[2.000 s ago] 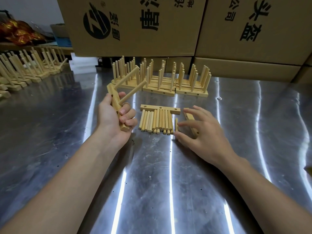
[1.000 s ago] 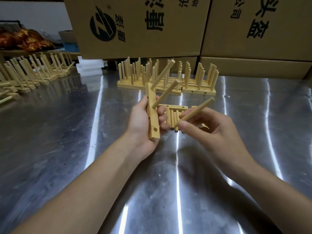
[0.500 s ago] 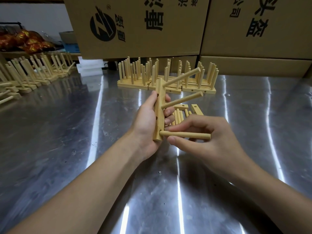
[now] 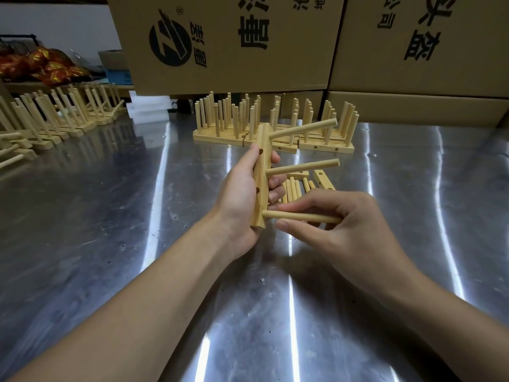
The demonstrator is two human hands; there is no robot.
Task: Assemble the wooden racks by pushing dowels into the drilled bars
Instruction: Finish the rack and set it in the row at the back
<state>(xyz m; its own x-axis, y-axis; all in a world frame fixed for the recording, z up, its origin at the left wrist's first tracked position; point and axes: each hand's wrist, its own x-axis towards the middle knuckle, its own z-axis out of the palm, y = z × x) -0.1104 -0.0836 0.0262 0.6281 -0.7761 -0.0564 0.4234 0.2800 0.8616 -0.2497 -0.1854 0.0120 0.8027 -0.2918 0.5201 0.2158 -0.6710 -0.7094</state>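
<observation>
My left hand [image 4: 239,199] grips a drilled wooden bar [image 4: 261,175], held upright above the metal table. Two dowels [image 4: 303,168] stick out of the bar to the right. My right hand [image 4: 338,224] pinches a third dowel [image 4: 297,216] whose left end sits at the bar's lowest hole. Behind my hands, a pile of loose dowels [image 4: 293,190] and a spare drilled bar [image 4: 323,180] lie on the table, partly hidden.
Finished racks [image 4: 275,128] stand in a row at the back of the steel table [image 4: 110,216]. More racks [image 4: 49,119] line the far left. Large cardboard boxes [image 4: 234,42] wall off the back edge.
My right hand picked a dowel from the pile, brought it to the bar and set its end at the lowest hole. My left hand turned the bar upright and nearer the centre.
</observation>
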